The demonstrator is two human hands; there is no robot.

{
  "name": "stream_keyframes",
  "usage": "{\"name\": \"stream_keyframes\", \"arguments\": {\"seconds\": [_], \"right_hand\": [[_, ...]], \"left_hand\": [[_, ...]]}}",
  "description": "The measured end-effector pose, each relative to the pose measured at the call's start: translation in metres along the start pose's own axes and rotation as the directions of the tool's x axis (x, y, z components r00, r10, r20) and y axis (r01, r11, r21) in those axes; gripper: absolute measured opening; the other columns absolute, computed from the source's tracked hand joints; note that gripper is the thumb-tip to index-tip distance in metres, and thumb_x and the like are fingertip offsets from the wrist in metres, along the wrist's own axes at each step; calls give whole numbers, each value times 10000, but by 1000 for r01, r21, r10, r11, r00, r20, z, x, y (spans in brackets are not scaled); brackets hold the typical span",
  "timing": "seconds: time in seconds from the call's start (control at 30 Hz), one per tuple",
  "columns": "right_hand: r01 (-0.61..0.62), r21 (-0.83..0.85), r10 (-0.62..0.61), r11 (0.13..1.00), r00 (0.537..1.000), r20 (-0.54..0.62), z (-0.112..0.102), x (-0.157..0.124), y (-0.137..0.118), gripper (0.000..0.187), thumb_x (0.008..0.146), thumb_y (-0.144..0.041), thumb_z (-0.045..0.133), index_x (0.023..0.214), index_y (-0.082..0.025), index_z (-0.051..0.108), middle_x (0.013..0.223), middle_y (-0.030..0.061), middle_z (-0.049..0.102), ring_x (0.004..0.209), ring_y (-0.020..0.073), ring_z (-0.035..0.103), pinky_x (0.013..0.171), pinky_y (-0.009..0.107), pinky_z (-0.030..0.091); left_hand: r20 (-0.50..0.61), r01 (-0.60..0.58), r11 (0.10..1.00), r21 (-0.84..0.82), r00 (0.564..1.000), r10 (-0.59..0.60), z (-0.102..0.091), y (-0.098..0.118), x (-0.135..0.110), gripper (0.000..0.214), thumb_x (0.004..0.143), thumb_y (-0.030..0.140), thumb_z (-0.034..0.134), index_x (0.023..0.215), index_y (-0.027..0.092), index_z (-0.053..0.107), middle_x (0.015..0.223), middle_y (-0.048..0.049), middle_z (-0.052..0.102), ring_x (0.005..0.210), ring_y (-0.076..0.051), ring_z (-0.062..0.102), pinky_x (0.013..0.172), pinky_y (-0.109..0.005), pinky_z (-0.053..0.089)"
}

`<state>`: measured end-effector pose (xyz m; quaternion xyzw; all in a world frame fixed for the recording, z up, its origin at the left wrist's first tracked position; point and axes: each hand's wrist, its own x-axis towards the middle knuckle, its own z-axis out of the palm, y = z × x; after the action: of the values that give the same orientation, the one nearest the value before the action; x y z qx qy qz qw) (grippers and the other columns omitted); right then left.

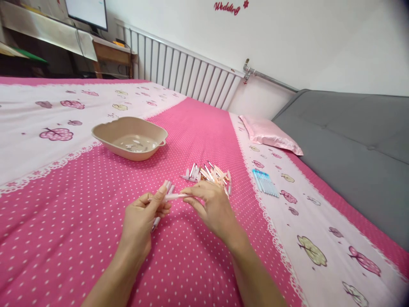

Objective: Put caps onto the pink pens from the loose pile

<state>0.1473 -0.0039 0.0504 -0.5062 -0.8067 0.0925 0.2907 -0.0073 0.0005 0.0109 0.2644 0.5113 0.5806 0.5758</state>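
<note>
A slim pale pink pen [174, 196] lies level between my two hands. My left hand [143, 211] is closed, with the thumb pressed on the pen's left part. More pale pen pieces [169, 187] stick up behind that thumb, and a darker-tipped one [156, 223] shows below the fingers. My right hand [209, 204] pinches the pen's right end between thumb and fingertips. Just beyond it, a loose pile of pen parts [207, 172] in white, pink and peach lies on the bedspread, partly hidden by that hand.
A beige plastic basin [129, 138] with small white pieces inside sits at the left on the pink dotted bedspread [198, 123]. To the right lies a row of blue-topped pens [265, 182]. Farther back are a pink pillow [270, 134], a grey headboard [345, 140] and a metal railing [179, 64].
</note>
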Motion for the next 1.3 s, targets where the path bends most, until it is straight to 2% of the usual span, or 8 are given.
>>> {"name": "stream_keyframes", "arguments": {"seconds": [0.17,0.27,0.37,0.5,0.63,0.87,1.1,1.3], "right_hand": [[-26,-13,25,1000,997,-72,-2,0,5,157,834,-256,597,959,-239,691,837,12,670,817,178,562,768,329,386],[-41,7,41,999,993,-109,-4,0,8,160,823,-237,611,961,-227,692,866,18,677,835,181,568,792,334,392],[-49,17,50,999,991,-121,-7,0,11,160,826,-225,606,962,-227,691,871,18,681,831,180,575,778,331,397],[-47,7,48,999,991,-122,-9,-1,11,145,820,-215,614,942,-225,693,861,14,681,827,180,579,772,334,394],[-47,-1,47,999,992,-119,-11,-1,12,143,812,-222,625,935,-236,696,852,11,682,829,184,574,781,342,390],[-32,-35,26,999,988,-152,-13,0,11,141,762,-219,685,893,-265,707,820,-19,678,834,175,554,787,340,371],[-1,-79,-18,997,971,-240,-13,-1,12,109,750,-178,692,822,-259,704,798,-27,678,840,173,551,810,344,364],[-41,-100,12,994,962,-274,-15,-1,16,108,744,-179,697,816,-259,697,815,-36,695,844,176,560,819,356,359]], "left_hand": [[74,-66,991,116,996,58,-3,1,-2,423,640,464,692,438,150,493,483,-12,575,447,-82,496,457,-200,399],[53,-168,970,177,985,161,-3,2,-2,314,638,444,702,665,145,612,620,-18,633,525,-103,545,493,-212,428],[170,-348,911,219,933,316,-3,1,-2,481,635,376,725,1056,186,593,944,-57,677,774,-163,623,652,-269,495],[292,-484,820,306,867,403,-3,-2,-3,311,732,354,642,1008,211,644,1001,-60,680,955,-201,608,855,-339,458],[269,-487,784,384,872,409,-4,-1,-4,267,760,387,604,952,214,669,926,-48,695,961,-209,612,831,-319,453],[234,-396,752,527,918,319,-6,2,-4,411,757,544,527,690,163,668,529,8,578,439,-99,440,434,-217,324],[124,-245,799,550,969,212,-9,1,-4,560,767,598,470,429,162,559,366,12,437,372,-93,391,401,-223,291],[324,-492,745,451,868,377,-3,0,-6,419,652,422,697,1003,198,645,883,-42,694,708,-165,629,619,-271,508]]}}
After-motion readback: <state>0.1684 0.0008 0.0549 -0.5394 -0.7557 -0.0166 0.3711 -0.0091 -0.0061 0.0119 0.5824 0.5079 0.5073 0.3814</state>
